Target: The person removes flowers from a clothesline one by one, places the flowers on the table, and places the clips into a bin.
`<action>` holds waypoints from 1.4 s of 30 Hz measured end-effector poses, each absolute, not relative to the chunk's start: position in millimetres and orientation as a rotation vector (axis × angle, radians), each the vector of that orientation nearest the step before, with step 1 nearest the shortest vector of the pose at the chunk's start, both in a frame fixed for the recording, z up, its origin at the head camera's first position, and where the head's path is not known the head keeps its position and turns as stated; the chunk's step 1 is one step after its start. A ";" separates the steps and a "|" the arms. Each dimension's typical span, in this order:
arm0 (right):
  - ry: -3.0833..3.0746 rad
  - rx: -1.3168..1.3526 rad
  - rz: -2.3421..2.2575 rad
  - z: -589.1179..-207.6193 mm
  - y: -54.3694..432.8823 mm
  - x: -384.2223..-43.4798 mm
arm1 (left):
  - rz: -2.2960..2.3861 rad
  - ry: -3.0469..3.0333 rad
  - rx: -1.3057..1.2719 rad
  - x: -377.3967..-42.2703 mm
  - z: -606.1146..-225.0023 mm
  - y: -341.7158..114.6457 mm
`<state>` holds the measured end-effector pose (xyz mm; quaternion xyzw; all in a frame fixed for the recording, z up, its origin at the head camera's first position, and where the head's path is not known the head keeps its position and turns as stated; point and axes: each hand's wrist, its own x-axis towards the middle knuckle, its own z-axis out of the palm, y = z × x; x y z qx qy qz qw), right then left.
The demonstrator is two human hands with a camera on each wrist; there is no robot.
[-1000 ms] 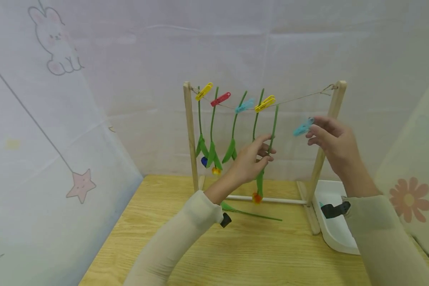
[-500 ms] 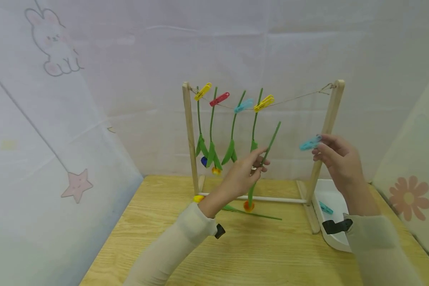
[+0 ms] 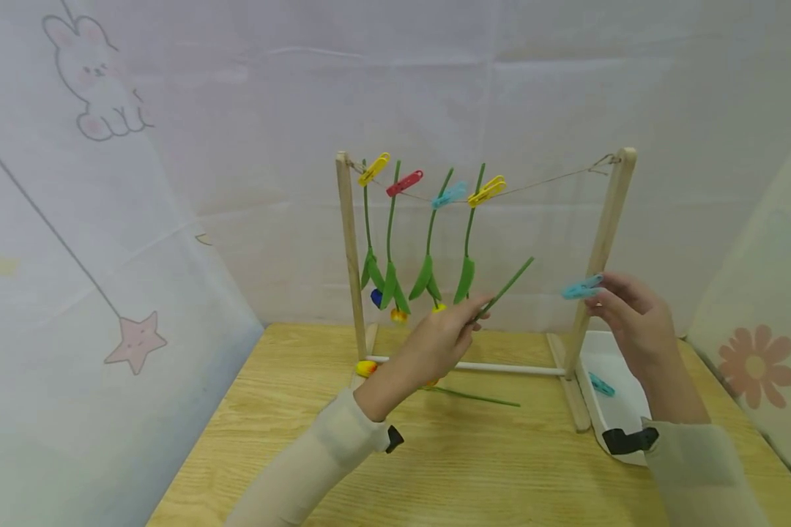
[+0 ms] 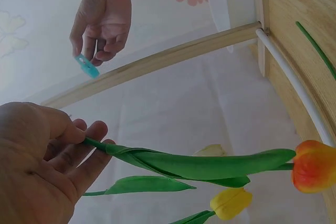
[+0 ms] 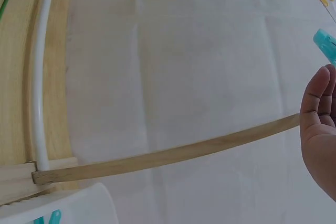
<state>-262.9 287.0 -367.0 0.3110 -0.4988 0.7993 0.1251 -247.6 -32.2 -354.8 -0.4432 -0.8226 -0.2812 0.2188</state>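
My left hand (image 3: 428,344) pinches an artificial tulip by its green stem (image 3: 509,285); the free stem end slants up to the right. In the left wrist view its orange-red bloom (image 4: 314,166) points away from the hand. My right hand (image 3: 638,322) holds a light blue clothespin (image 3: 580,288) between thumb and fingers, in front of the rack's right post (image 3: 611,212). Several tulips hang upside down from the string (image 3: 547,180), pinned by a yellow clothespin (image 3: 373,169), a red clothespin (image 3: 405,183), a blue clothespin (image 3: 450,195) and another yellow clothespin (image 3: 487,191).
Behind my left forearm another tulip lies on the wooden table (image 3: 461,468), its yellow-orange bloom (image 3: 366,368) near the left post (image 3: 348,256). A white tray (image 3: 600,424) at the right contains a teal clothespin (image 3: 601,384). A white rod (image 3: 514,368) joins the rack's feet.
Both hands have come down from the string. The held tulip has dropped and tilted, its stem end now away from the line. The blue clothespin has moved down and slightly right with my right hand.
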 end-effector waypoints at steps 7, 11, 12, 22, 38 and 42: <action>-1.437 0.923 2.347 -379.9 296.7 -257.7 | -0.685 -2.242 -1.217 -241.3 -362.0 -39.6; -1.429 0.889 2.350 -387.7 300.6 -255.0 | -0.598 -2.234 -1.199 -238.3 -365.0 -44.6; -1.434 0.870 2.346 -390.0 301.6 -254.3 | -0.570 -2.233 -1.198 -238.0 -366.0 -45.6; -1.408 0.808 2.419 -408.1 311.4 -246.2 | -0.159 -2.214 -1.112 -228.9 -385.8 -56.9; -1.404 0.731 2.445 -435.4 339.5 -231.5 | 0.103 -2.171 -1.104 -209.1 -415.8 -61.8; -1.403 0.694 2.462 -440.3 345.2 -228.6 | 0.169 -2.147 -1.109 -208.5 -423.3 -64.2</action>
